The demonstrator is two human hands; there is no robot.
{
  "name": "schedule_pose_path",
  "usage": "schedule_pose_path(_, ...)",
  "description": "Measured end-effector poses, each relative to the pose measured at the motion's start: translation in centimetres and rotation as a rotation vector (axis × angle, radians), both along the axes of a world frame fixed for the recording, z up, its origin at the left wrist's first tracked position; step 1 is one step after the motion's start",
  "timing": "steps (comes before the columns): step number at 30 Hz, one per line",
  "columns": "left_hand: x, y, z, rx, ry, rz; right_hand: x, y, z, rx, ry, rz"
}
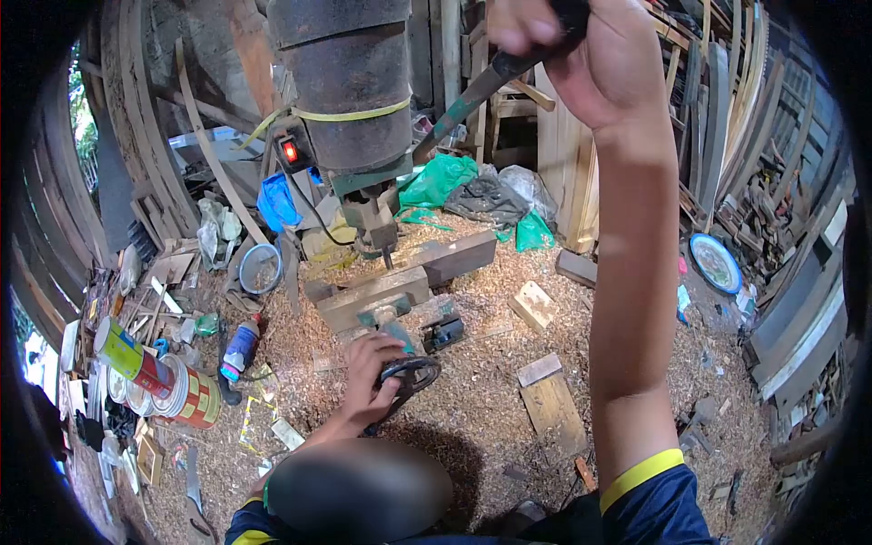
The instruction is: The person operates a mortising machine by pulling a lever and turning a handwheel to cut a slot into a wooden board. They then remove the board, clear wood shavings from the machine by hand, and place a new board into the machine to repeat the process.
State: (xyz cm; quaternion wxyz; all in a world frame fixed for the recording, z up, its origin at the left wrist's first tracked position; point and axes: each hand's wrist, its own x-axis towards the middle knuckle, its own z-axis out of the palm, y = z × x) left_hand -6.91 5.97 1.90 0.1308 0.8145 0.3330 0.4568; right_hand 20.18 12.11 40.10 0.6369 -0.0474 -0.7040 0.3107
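Note:
Raised at the upper right, my right hand (599, 64) is closed round the grip of a long metal lever (472, 95), which slopes down to a drilling or mortising machine (350, 100). Low in the middle, my left hand (368, 377) grips the rim of a black handwheel (422, 371) on the machine's vise (391, 318). Clamped there is a wooden block (377, 298), with a longer wooden beam (459, 257) just behind it. The machine's bit (388, 257) points down, its tip right at the wood. A red switch (290, 152) glows on the machine's side.
Wood shavings (481, 409) cover the floor. A short block (532, 306) and a flat board (554, 409) lie to the right. Paint buckets (186, 391) and a bottle (241, 348) stand left. Stacked planks line both sides. A handsaw (193, 481) lies lower left.

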Motion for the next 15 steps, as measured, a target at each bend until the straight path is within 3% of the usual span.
schedule_pose_path(3, 0.9, 0.2, -0.7, -0.045, -0.121, -0.025, 0.4, 0.1, -0.6, 0.018, 0.071, 0.070)
schedule_pose_path(4, 1.2, 0.2, -1.0, -0.076, -0.225, -0.023, -0.6, 0.6, -1.0, 0.012, 0.191, -0.087)
schedule_pose_path(7, 1.7, 0.3, -1.0, -0.126, -0.195, 0.036, -1.3, -1.8, -2.2, 0.020, 0.225, -0.112)
schedule_pose_path(9, 1.6, 0.5, -0.9, -0.156, -0.191, 0.032, 1.0, -1.2, -6.4, 0.080, 0.244, 0.029)
schedule_pose_path(11, 1.6, 0.8, -1.4, -0.141, -0.221, 0.034, 2.3, -3.1, -10.2, 0.054, 0.102, 0.116)
schedule_pose_path(15, 1.7, 0.7, -1.3, -0.122, -0.239, 0.014, 1.9, -7.0, -19.8, 0.218, 0.223, -0.032)
